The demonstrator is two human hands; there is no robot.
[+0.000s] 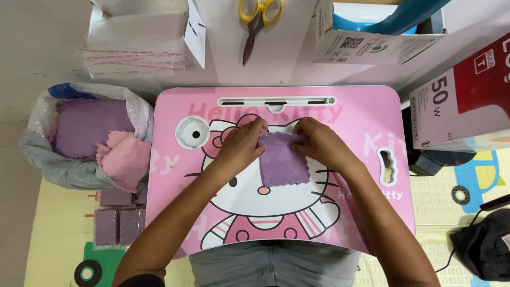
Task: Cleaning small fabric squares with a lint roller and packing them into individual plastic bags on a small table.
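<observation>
Both hands pressing down the top edge of a purple cloth on the pink lap table.

I am holding my left hand [241, 144] and right hand [319, 142] side by side on the far edge of the small purple cloth [280, 159], fingers curled loosely and pinching its upper corners, neither fist clenched. The cloth is lying flat near the middle of the pink lap table [361, 111], its scalloped lower edge hanging free toward me. To do this well, I judge I should be keeping the corners level and the edge taut. Off to my left, a plastic bag [40, 143] is holding more purple and pink cloths; yellow-handled scissors [258, 21] are lying beyond the table.
</observation>
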